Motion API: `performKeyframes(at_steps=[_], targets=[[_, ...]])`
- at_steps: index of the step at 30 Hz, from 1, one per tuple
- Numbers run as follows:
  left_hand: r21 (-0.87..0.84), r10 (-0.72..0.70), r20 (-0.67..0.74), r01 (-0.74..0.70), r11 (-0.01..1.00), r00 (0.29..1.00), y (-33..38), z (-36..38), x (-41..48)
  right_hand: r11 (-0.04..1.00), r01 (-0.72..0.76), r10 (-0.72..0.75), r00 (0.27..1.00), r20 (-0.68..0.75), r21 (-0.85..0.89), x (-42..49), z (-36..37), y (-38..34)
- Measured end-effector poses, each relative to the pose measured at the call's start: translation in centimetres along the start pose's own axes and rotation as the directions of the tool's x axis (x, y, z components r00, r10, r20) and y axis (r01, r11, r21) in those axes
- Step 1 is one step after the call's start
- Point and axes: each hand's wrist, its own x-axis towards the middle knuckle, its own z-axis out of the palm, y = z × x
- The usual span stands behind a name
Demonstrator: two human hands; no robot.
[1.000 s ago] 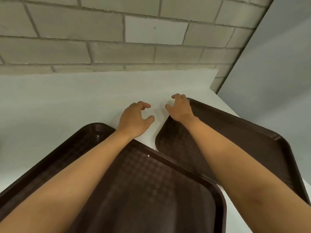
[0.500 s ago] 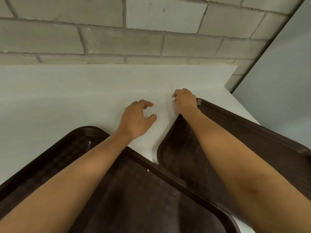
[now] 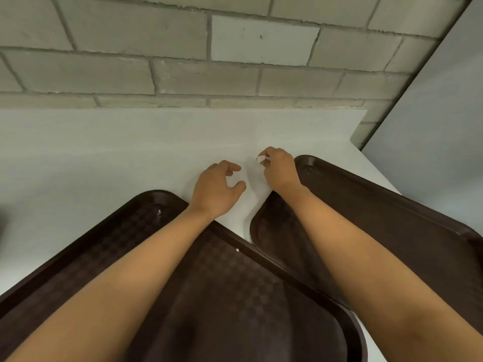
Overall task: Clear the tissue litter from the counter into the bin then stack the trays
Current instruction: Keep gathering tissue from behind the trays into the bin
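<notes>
- Between the trays, over the counter point(image 3: 104, 152): right hand point(image 3: 279, 168) pinches a small tissue scrap point(image 3: 260, 159) btwn thumb & fingertips, prob. lifting it for the bin.
- Left hand point(image 3: 217, 190): fingers loosely curled, thumb apart, holds nothing; sits just beside the right, likely ready for more bits.
- Count: 2 brown trays, left tray point(image 3: 235, 296) & right tray point(image 3: 392, 218), side by side at an angle, not yet stacked; 1 scrap held; 2 white specks point(image 3: 159, 212) on left tray.
- Bin not in view.
</notes>
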Motion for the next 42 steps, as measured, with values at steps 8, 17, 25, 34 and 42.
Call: performKeyframes(at_steps=[8, 17, 25, 34, 42], targets=[[0.025, 0.028, -0.018, -0.027, 0.999, 0.999, 1.6, -1.5, -6.5, 0.981, -0.112, 0.107, 0.994, 0.038, 0.16, -7.8, -3.0, -2.1], [0.037, 0.139, 0.053, -0.141, 0.989, 0.989, 3.1, -3.6, -17.5, 0.993, -0.045, 0.041, 0.999, 0.035, 0.112, -19.9, -6.3, -4.5], [0.096, 0.159, 0.084, -0.167, 0.981, 0.984, 4.4, -4.5, -26.7, 0.985, -0.112, 0.111, 0.994, 0.017, 0.13, -30.8, -8.8, -6.5], [0.063, 0.201, 0.099, -0.207, 0.976, 0.975, 6.7, -3.6, -33.2, 0.977, -0.156, 0.157, 0.988, 0.002, 0.143, -38.1, -11.0, -6.3], [0.034, 0.198, 0.066, -0.201, 0.979, 0.978, 9.0, -1.4, -39.1, 0.973, -0.086, 0.091, 0.996, -0.016, 0.212, -44.0, -12.7, -3.0]])
